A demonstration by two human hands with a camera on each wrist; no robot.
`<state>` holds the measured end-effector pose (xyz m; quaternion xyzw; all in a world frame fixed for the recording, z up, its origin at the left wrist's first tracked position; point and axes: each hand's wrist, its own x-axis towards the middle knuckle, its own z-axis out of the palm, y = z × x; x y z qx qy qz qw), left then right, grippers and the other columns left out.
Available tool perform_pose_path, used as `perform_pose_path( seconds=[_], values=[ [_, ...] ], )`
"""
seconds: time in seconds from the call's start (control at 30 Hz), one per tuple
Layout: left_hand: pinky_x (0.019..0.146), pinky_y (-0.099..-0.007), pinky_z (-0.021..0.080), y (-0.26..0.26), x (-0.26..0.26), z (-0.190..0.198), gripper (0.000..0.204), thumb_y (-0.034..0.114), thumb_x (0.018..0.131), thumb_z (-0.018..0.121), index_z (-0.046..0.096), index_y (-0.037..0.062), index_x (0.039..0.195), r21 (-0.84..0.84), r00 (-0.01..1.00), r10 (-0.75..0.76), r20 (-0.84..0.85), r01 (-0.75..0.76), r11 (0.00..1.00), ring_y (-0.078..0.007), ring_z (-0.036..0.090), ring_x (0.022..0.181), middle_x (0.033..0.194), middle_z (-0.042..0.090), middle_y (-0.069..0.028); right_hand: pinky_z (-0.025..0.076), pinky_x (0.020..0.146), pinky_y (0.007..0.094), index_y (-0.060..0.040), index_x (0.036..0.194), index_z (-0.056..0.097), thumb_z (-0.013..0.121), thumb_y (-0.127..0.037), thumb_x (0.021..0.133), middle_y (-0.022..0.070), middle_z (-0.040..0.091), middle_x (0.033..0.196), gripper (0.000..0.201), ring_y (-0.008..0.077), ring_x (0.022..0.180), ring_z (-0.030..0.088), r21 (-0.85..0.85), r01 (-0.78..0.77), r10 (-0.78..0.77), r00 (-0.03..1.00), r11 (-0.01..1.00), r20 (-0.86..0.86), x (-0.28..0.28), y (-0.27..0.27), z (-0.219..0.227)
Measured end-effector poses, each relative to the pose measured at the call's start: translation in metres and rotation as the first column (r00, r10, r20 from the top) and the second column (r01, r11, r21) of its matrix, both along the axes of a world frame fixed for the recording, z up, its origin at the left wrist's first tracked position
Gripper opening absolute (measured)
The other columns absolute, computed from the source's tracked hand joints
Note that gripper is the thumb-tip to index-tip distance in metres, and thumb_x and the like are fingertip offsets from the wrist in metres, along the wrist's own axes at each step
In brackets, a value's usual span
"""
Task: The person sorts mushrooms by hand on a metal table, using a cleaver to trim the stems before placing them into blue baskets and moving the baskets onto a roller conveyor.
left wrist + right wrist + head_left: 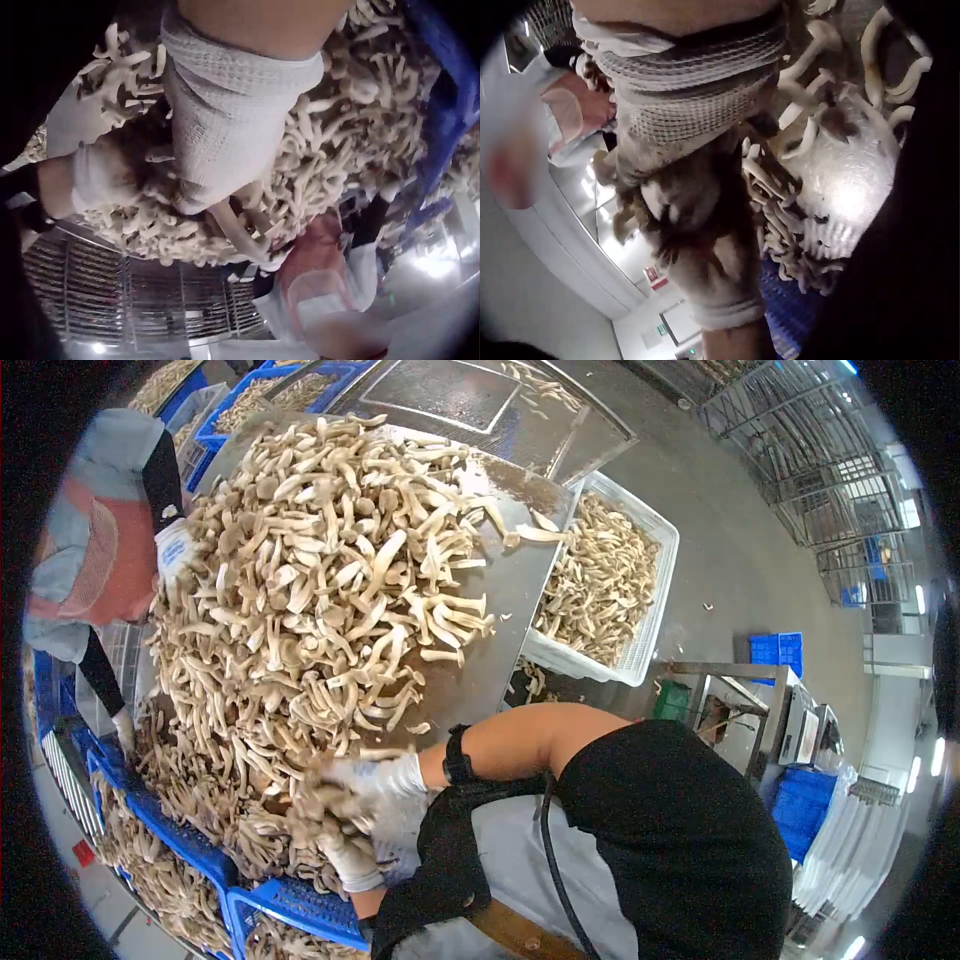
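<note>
A large heap of pale, brown-capped mushrooms (320, 560) covers the metal table. At its near edge both hands, in white knit gloves, come together around a blurred bunch of mushrooms. My right hand (375, 778) is above, its fingers bent over the bunch. From below, my left hand (348, 857) grips the same bunch. A mushroom (236, 232) sticks out past the left glove in the left wrist view. The right wrist view shows the two gloves nearly meeting, with mushroom caps (626, 217) beside the right one; the fingertips are mostly hidden.
Blue crates (290, 908) with mushrooms line the table's near left side. A white crate (655, 600) of smaller mushrooms stands against its right edge. Across the heap, another person (95, 560) reaches in with a gloved hand. Metal racks (790, 460) stand farther back.
</note>
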<state>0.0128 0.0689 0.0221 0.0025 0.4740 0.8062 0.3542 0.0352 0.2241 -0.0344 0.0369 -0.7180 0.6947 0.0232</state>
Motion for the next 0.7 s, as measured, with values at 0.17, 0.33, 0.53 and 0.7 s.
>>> perform_pose_path(
  seconds=[0.17,0.33,0.53,0.7],
  values=[
    [0.081,-0.0347,0.051,-0.054,-0.021,-0.054,0.019,0.011,0.094,0.052,0.058,0.0059,0.112,-0.803,0.695,-0.539,-0.476,-0.092,0.589,-0.0174,0.060,0.090,0.107,0.062,-0.0082,0.042,0.098,0.0304,0.0013,0.142,0.029,0.065,-0.016,0.089,0.0122,0.050,0.131,0.066,0.0171,0.115,0.048,-0.352,0.022,0.063,0.971,0.936,0.229,0.003,0.019,0.054],
    [0.079,-0.0293,0.052,0.005,0.018,-0.013,0.043,0.000,0.082,0.064,0.051,0.0063,0.123,-0.403,0.980,0.175,-0.092,-0.197,0.894,-0.0143,0.059,0.089,0.102,0.061,-0.0038,0.045,0.091,0.0301,0.0001,0.132,0.046,0.061,-0.012,0.088,0.0131,0.062,0.110,0.048,0.0164,0.100,0.055,-0.018,-0.157,0.157,0.987,0.987,0.020,-0.001,0.035,-0.001],
    [0.077,-0.0278,0.052,-0.026,0.018,-0.017,0.022,0.015,0.093,0.058,0.059,0.0009,0.110,-0.230,0.945,0.275,-0.177,-0.312,0.922,-0.0144,0.063,0.086,0.097,0.065,-0.0066,0.047,0.088,0.0296,-0.0003,0.136,0.042,0.052,-0.002,0.090,0.0109,0.054,0.126,0.047,0.0205,0.107,0.056,-0.817,0.156,0.519,0.702,0.556,0.487,0.004,0.051,0.005],
    [0.049,-0.0201,0.049,-0.039,0.013,-0.011,0.026,0.018,0.095,0.056,0.060,-0.0080,0.094,0.011,0.945,0.325,0.041,-0.326,0.945,-0.0121,0.064,0.067,0.077,0.066,-0.0135,0.048,0.068,0.0288,-0.0062,0.142,0.033,0.053,-0.006,0.091,0.0158,0.053,0.113,0.055,0.0200,0.086,0.053,-0.167,-0.026,0.090,0.917,0.986,0.388,-0.022,0.081,0.047]
  ],
)
